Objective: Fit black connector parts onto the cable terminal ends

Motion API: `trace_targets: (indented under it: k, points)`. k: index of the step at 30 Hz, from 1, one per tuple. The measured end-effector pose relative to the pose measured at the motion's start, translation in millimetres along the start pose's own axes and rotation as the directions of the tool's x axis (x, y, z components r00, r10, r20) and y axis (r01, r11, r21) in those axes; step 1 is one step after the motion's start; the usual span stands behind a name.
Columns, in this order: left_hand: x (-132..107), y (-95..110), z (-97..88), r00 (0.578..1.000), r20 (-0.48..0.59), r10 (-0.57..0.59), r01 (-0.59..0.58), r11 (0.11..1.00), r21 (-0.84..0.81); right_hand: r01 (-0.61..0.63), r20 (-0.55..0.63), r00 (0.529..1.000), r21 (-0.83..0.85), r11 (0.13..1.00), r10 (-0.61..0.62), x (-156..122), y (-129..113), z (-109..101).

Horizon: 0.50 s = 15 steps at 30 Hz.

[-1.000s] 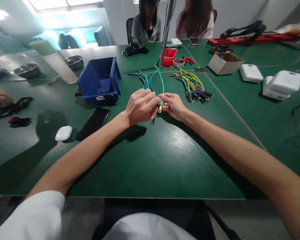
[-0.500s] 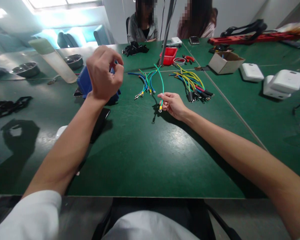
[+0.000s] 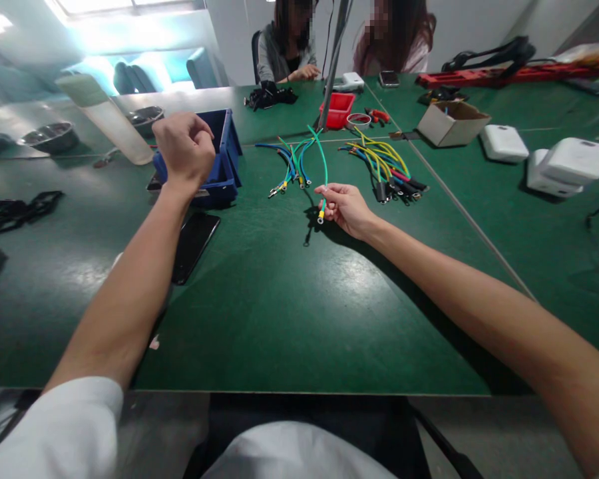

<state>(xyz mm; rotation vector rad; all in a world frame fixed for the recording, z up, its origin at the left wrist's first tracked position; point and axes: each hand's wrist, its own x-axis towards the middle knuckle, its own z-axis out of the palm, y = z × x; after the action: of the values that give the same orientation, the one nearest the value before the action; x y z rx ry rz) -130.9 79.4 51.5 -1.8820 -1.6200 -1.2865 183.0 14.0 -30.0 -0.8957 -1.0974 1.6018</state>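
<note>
My right hand (image 3: 346, 207) pinches a green wire (image 3: 322, 159) just above its yellow-sleeved ring terminal, which hangs a little over the green table (image 3: 289, 306). My left hand (image 3: 184, 148) is over the near edge of the blue plastic bin (image 3: 223, 159), its fingers curled downward into the bin; what they hold, if anything, is hidden. A loose bunch of blue and green wires (image 3: 289, 166) lies between the bin and my right hand. A second bundle of yellow, blue and red wires with black ends (image 3: 385, 166) lies to the right.
A black phone (image 3: 194, 243) lies by my left forearm. A tall pale bottle (image 3: 104, 116), steel bowls, a red tray (image 3: 338, 110), a cardboard box (image 3: 452, 123) and white devices (image 3: 564, 163) stand further off. Two people sit at the far side of the table.
My left hand left the green wire, swung up and left, then dropped over the blue bin. My right hand has kept hold of the wire in the same place.
</note>
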Motion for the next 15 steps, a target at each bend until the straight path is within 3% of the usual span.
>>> trace_targets:
  k: [6, 15]
  points:
    - [-12, -30, 25.6, 0.999, 0.023, -0.032, 0.031, 0.999, 0.024, -0.008, -0.006, 1.000, -0.017, 1.000, 0.008, -1, -2, 1]
    - [-26, -79, 58.5, 0.988, 0.146, -0.058, 0.066, 0.997, -0.050, -0.002, 0.008, 1.000, -0.029, 1.000, 0.002, 0, -1, 0]
